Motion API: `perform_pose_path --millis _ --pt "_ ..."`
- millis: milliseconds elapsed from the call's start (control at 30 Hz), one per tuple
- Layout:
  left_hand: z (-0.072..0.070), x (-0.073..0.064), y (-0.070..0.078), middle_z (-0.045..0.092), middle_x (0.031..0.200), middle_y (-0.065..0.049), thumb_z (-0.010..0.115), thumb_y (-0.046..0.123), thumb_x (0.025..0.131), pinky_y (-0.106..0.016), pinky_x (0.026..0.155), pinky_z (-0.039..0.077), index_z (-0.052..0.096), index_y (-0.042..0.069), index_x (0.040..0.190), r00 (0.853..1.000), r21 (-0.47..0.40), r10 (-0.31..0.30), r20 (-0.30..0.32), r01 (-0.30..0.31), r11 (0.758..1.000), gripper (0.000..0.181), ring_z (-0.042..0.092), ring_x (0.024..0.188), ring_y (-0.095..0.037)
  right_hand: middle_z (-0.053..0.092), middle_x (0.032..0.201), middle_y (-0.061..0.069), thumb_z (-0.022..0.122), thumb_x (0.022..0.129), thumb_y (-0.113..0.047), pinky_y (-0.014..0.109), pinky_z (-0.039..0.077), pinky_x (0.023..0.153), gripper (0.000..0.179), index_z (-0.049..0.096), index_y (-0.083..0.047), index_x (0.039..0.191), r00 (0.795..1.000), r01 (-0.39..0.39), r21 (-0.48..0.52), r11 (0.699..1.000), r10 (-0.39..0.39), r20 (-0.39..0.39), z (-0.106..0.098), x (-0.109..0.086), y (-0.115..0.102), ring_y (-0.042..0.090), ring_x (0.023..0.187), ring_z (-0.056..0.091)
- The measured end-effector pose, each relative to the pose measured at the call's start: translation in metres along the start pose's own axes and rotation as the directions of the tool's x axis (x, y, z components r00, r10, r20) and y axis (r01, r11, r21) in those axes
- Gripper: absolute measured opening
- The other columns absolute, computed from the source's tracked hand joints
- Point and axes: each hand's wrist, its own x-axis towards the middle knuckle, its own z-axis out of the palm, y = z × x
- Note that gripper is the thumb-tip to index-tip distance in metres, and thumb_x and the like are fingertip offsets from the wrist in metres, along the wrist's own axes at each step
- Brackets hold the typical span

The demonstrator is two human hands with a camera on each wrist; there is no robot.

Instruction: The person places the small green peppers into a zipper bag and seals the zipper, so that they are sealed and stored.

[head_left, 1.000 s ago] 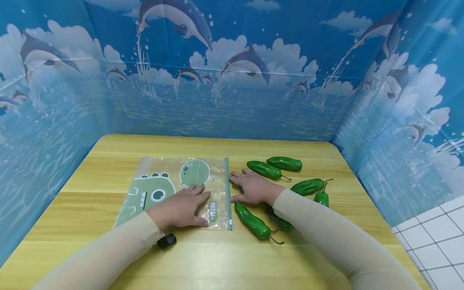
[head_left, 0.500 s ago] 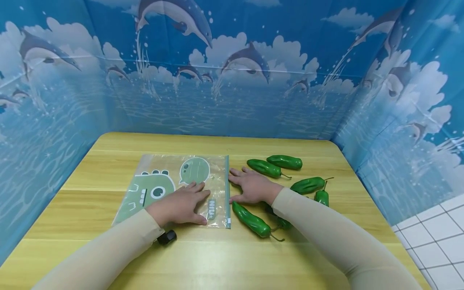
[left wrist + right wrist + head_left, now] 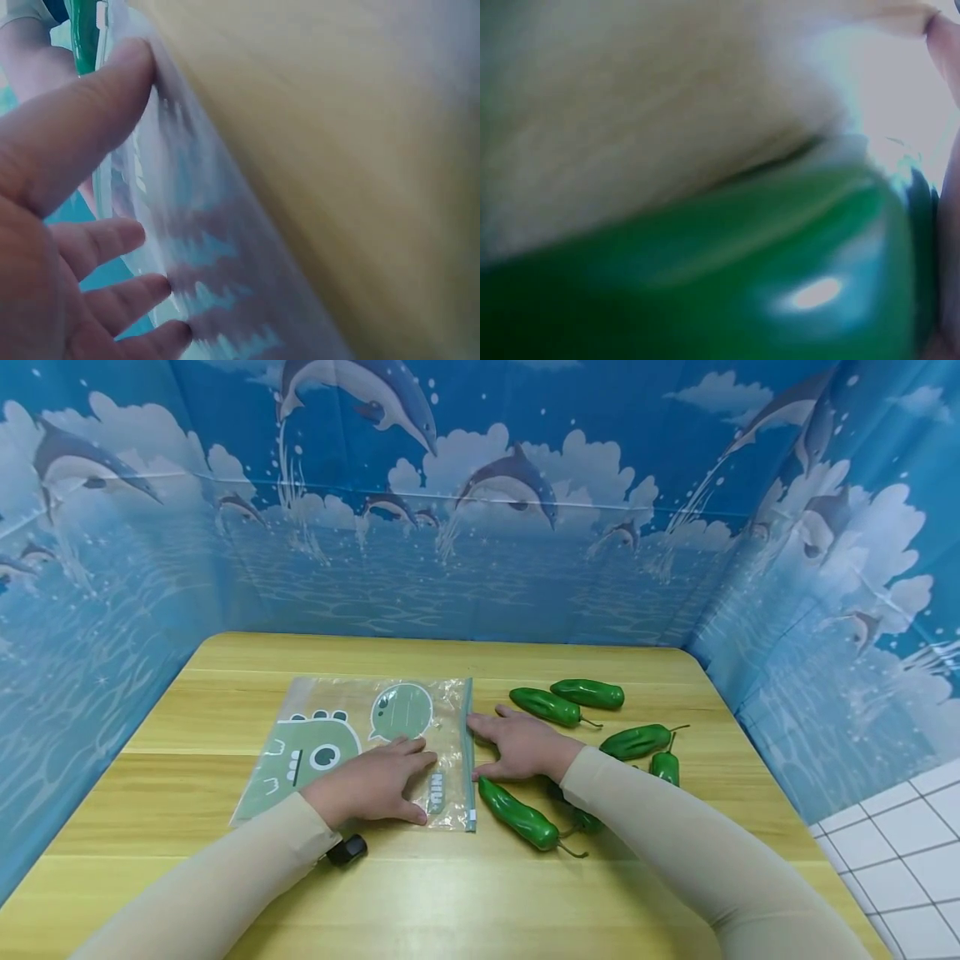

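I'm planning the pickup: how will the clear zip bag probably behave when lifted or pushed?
The zip bag should be floppy, since its thin film wrinkles near the zip strip. It's probably light for its size, lying nearly flat with no contents visible. Its glossy surface may slide when pushed.

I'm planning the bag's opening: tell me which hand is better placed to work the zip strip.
Probably the right hand: it lies right at the zip strip, while the left hand rests farther in on the slider zip bag.
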Motion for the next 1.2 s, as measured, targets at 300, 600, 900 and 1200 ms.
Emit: perform_pose_path --millis 300,600,900,1200 --pt "0.001 0.009 0.012 0.052 0.159 -0.005 0.079 0.056 0.09 -0.046 0.113 0.052 0.037 0.019 0.165 0.995 0.006 0.052 -0.084 -0.052 0.999 0.094 0.058 0.14 -0.025 0.028 0.174 0.0 0.061 0.095 -0.07 0.056 0.028 0.13 0.097 0.022 -0.022 0.17 1.0 0.001 -0.014 1.0 -0.001 -0.005 -0.001 0.0 -0.001 0.049 0.159 0.023" --pt "0.001 0.02 0.017 0.056 0.153 -0.009 0.073 0.062 0.092 -0.047 0.107 0.055 0.035 0.023 0.166 0.991 0.02 0.039 -0.129 -0.037 0.999 0.093 0.062 0.134 -0.029 0.025 0.175 -0.002 0.061 0.096 -0.07 0.057 0.028 0.129 0.096 0.02 -0.026 0.17 1.0 -0.02 -0.008 1.0 0.02 0.008 -0.002 0.0 -0.001 0.048 0.16 0.021" --pt "-0.001 0.03 0.023 0.049 0.161 -0.015 0.068 0.065 0.094 -0.053 0.116 0.049 0.033 0.023 0.167 0.994 0.009 0.044 -0.097 -0.043 0.999 0.091 0.052 0.145 -0.037 0.025 0.175 -0.003 0.063 0.096 -0.068 0.06 0.03 0.128 0.095 0.02 -0.028 0.17 1.0 -0.025 0.012 1.0 0.025 0.01 -0.003 -0.001 -0.003 0.049 0.159 0.022" --pt "0.0 0.038 0.024 0.056 0.152 -0.011 0.064 0.065 0.097 -0.049 0.11 0.052 0.037 0.03 0.165 0.994 0.04 0.051 -0.101 -0.047 0.998 0.081 0.058 0.135 -0.033 0.026 0.175 -0.003 0.064 0.095 -0.068 0.061 0.03 0.127 0.096 0.02 -0.028 0.17 0.999 -0.037 0.025 0.999 0.036 0.012 -0.003 -0.002 -0.004 0.049 0.159 0.021"
